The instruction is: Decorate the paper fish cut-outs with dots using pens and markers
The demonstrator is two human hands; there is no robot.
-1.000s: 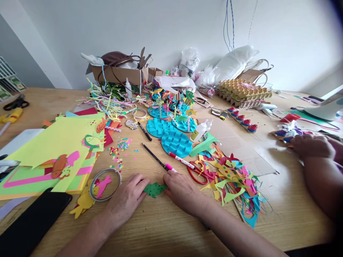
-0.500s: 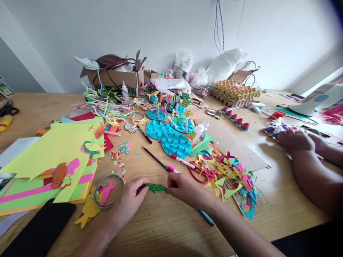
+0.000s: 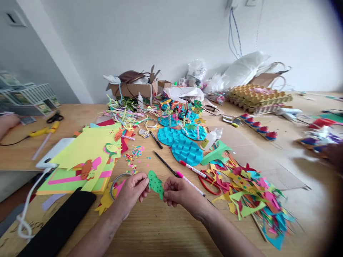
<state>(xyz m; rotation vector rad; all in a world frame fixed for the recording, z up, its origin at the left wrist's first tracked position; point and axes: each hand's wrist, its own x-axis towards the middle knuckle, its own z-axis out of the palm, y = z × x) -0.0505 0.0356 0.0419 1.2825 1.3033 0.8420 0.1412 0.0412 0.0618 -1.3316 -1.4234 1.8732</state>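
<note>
Between my two hands is a green paper fish point(image 3: 154, 182) with dark dots, its flat side facing me. My left hand point(image 3: 136, 187) pinches its left edge between thumb and finger. My right hand point(image 3: 177, 192) is closed on its lower right end. Beneath my left wrist, a roll of tape point(image 3: 112, 189) lies over yellow and pink paper fish point(image 3: 105, 202). Just beyond my hands are a black pencil point(image 3: 164, 162), a pink-capped marker point(image 3: 189, 181) and a red-and-white marker point(image 3: 191, 167). Red-handled scissors point(image 3: 211, 184) rest by the markers.
Stacked coloured paper point(image 3: 80, 148) and a black case point(image 3: 61, 221) lie left. Blue paper-covered discs point(image 3: 187, 151) and glue bottles point(image 3: 210, 139) stand ahead. Paper scraps point(image 3: 254, 192) spread right. A glue gun point(image 3: 44, 130) lies far left. Parts of other people's hands show at both sides.
The green fish has been turned from nearly edge-on to show its dotted face, and my hands have drawn nearer each other. The view has swung left.
</note>
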